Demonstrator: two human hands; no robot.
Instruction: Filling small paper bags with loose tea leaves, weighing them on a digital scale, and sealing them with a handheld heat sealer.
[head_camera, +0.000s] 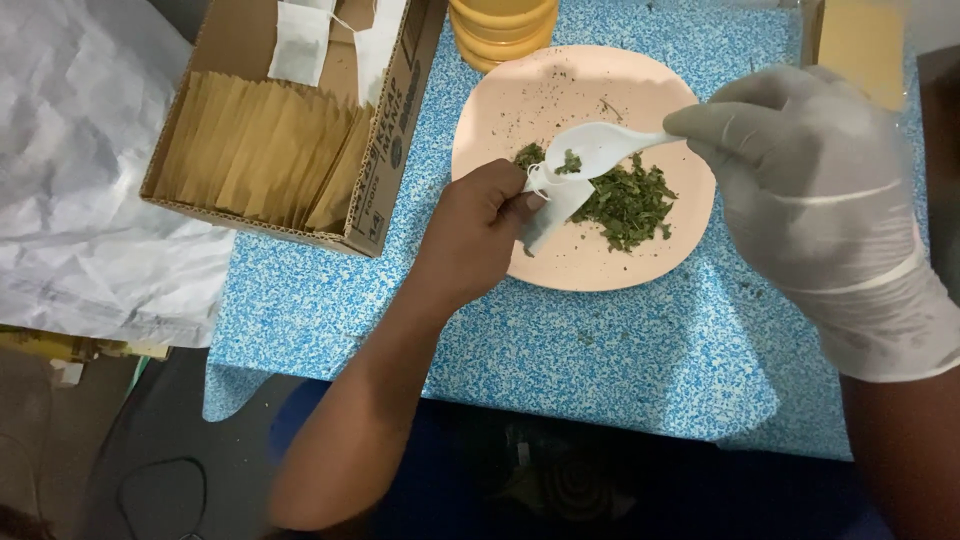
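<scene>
Left hand (478, 232): bare, fingers pinched on the mouth of a small white bag (556, 205), held over the near-left part of the plate (500, 110). Right hand (812, 190): in a pale glove, fingers closed around the handle of a white spoon (600, 148); spoon bowl sits at the bag's mouth, carrying a little green leaf. Plate: round, pink, on a blue speckled mat (560, 350). Herbs (630, 203): dried green pile on the plate, just right of the bag. Box (270, 130): cardboard, left of the plate, filled with upright tan sachets, white bags lying on top. Yellow lids (502, 28): stacked beyond the plate. White sheet (90, 160): crumpled, far left.
</scene>
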